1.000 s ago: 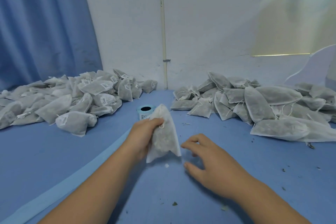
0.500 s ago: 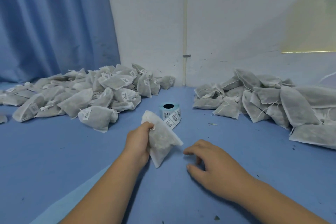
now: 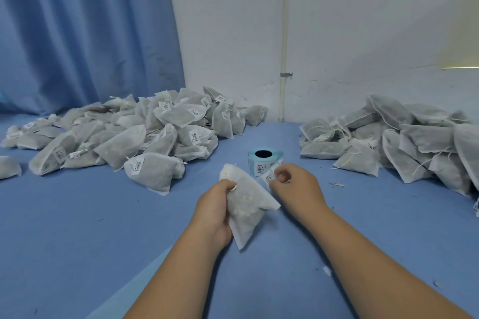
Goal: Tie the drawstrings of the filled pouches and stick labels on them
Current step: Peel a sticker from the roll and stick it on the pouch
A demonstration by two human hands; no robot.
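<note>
Your left hand (image 3: 216,204) is wrapped around the filled pouch (image 3: 246,208), thumb clamped near its gathered top, holding it tilted just above the blue table (image 3: 77,228). Your right hand (image 3: 295,186) is right beside it, fingertips pinching the loose label strip (image 3: 268,176) that trails from the label roll (image 3: 264,159). The roll stands on end just behind both hands. Off to your left sits the labelled pile (image 3: 145,132), white stickers showing on many pouches. To your right, the unlabelled pile (image 3: 388,142) lies against the wall with drawstrings hanging loose.
</note>
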